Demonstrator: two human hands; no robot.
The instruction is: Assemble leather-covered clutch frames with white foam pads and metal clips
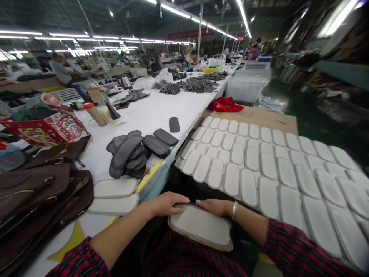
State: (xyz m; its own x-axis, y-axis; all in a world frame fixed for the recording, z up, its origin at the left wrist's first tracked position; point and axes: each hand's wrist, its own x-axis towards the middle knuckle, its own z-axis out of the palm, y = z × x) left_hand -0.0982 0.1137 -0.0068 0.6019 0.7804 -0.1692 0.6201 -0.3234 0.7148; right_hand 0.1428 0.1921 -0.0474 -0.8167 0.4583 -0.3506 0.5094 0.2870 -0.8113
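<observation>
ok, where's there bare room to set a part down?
Bare: white table beyond dark pile, left of lone dark pad; cardboard strip right of red cloth. Crowded: near end around brown bags, and right side under white pad rows.

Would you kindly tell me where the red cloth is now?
In the head view, the red cloth lies right of centre, at the far edge of the cardboard, between the white pads and the translucent bin.

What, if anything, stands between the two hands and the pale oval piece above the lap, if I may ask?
Nothing visible does: the left hand and the right hand both touch the pale oval piece at its far edge.
</observation>
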